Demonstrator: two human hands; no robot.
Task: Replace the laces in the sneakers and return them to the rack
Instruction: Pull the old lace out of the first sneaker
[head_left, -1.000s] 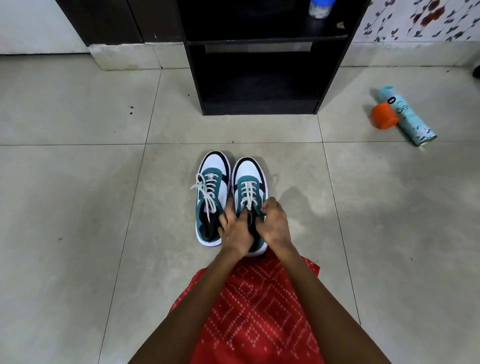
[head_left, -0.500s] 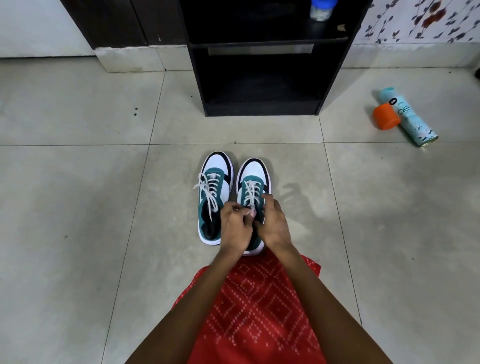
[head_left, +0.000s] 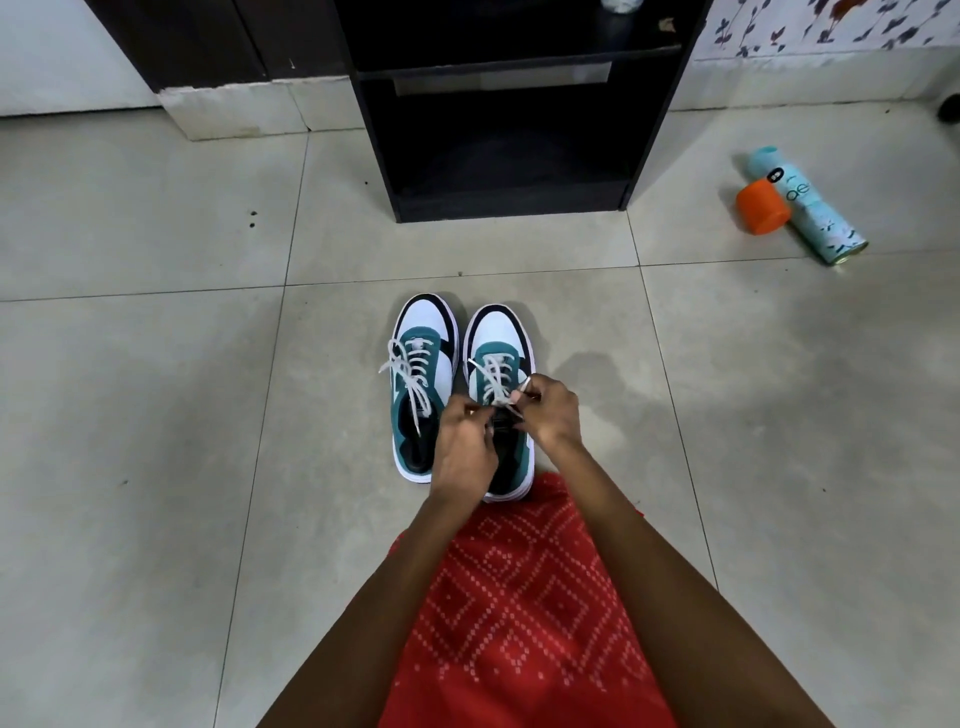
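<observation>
Sneakers (head_left: 426, 358) are standing together on the floor (head_left: 156, 415) at 6 o'clock from the rack (head_left: 509, 145), while the left hand (head_left: 464, 449) and right hand (head_left: 553, 413) are each pinching the right sneaker's (head_left: 498, 338) white lace (head_left: 493, 376).

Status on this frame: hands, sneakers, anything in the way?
Left hand, right hand pinching lace on right sneaker. Left sneaker laced. Rack ahead; spray can off right.

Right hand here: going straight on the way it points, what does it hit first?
Pinching the lace, the right hand points forward-left: likely first the laced front of the right sneaker, then the left sneaker beyond. Its height above them is unclear.
</observation>
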